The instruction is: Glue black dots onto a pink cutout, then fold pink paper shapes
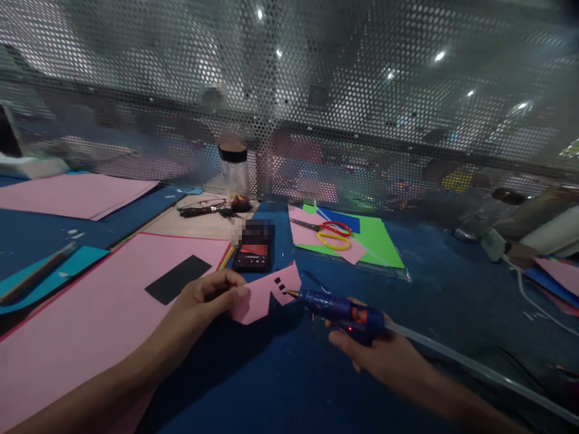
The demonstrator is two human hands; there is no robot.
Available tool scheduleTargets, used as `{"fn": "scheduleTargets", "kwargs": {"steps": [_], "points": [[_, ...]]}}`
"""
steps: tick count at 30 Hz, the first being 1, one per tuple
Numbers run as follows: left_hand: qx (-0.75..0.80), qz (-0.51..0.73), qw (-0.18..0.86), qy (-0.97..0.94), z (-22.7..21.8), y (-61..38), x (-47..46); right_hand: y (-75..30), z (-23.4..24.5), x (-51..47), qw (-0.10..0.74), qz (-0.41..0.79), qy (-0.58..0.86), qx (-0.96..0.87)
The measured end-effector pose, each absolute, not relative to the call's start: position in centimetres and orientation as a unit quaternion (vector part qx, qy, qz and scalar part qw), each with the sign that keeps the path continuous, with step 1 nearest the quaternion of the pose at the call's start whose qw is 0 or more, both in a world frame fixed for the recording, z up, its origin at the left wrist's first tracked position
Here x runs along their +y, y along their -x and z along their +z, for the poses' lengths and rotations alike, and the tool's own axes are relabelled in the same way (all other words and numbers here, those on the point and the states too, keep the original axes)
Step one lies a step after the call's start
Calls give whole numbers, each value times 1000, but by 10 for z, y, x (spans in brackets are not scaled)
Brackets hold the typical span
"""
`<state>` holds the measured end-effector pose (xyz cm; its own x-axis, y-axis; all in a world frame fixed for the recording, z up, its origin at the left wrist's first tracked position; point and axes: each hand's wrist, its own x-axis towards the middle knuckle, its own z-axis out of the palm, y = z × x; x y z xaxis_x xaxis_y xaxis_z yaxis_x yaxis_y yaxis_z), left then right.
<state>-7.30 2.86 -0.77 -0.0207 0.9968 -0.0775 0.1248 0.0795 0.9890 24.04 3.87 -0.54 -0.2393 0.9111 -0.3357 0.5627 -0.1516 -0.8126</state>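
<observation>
Between thumb and fingers, my left hand (212,295) pinches a cut piece of pink paper (257,298) at its left end. The piece has small black squares on its right part and a notch in its lower edge. My right hand (366,346) is wrapped round a blue glue gun (335,304) with a small red light lit. A long clear glue stick (452,355) runs out of its back. The gun's metal tip is right at the black squares; whether it touches them I cannot tell.
Pink sheets (108,301) bearing a black paper rectangle (178,279) lie at left. Beyond are a phone (254,260), a lidded jar (234,178) and scissors (335,232) on coloured paper. A perforated metal screen (289,108) closes the table's back. A white cable (534,301) lies at right.
</observation>
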Motion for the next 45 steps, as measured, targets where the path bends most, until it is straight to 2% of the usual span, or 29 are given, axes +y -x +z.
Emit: {"fn": "scheduleTargets", "kwargs": {"steps": [14, 22, 29, 45], "points": [[554, 453, 491, -497, -11, 75, 29, -244, -15, 43, 236, 431, 548, -677], [552, 458, 501, -484, -12, 75, 30, -242, 1, 48, 208, 427, 501, -723], [558, 455, 497, -484, -5, 72, 31, -244, 3, 47, 226, 429, 461, -744], [560, 454, 487, -494, -6, 73, 30, -242, 7, 43, 217, 433, 469, -739]]}}
